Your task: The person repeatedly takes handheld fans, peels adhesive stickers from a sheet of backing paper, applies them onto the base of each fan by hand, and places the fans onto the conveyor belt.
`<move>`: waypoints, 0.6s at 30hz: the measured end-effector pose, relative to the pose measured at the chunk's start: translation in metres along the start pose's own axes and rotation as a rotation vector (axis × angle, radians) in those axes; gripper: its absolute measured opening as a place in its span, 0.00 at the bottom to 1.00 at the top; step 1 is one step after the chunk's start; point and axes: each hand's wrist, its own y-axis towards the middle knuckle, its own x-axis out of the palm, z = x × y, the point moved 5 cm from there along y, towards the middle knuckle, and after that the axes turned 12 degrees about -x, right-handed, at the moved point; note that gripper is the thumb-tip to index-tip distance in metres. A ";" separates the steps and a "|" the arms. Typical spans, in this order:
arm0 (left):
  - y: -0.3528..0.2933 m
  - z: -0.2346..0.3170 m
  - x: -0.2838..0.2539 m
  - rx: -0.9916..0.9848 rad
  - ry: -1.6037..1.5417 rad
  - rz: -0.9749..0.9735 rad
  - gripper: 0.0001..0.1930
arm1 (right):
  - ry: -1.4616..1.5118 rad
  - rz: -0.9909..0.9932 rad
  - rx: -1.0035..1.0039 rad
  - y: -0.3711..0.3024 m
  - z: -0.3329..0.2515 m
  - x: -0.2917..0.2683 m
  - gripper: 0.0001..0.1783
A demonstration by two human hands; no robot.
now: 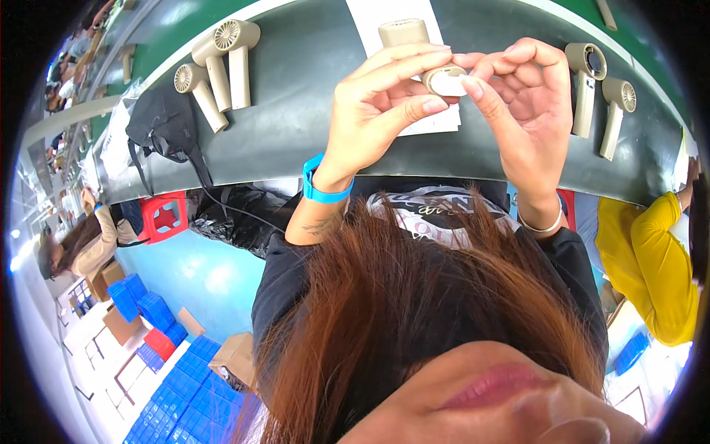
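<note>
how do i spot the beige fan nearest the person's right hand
Find the dark work table, then the person's right hand. Of the pair just to its right, choose the nearer beige fan. Its head shows a large dark round opening, whereas the outer fan beside it has a spoked grille.

A black bag lies on the bench, with a red stool and blue bins below.
</note>
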 end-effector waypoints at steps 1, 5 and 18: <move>0.000 -0.001 0.000 0.000 -0.001 0.002 0.19 | -0.001 0.001 0.011 0.000 0.000 0.000 0.19; 0.000 -0.003 0.000 -0.029 -0.027 -0.026 0.17 | 0.014 0.002 0.048 -0.001 0.002 -0.003 0.20; 0.003 -0.003 0.001 -0.044 -0.067 -0.054 0.16 | -0.017 -0.015 0.059 0.001 0.001 -0.005 0.20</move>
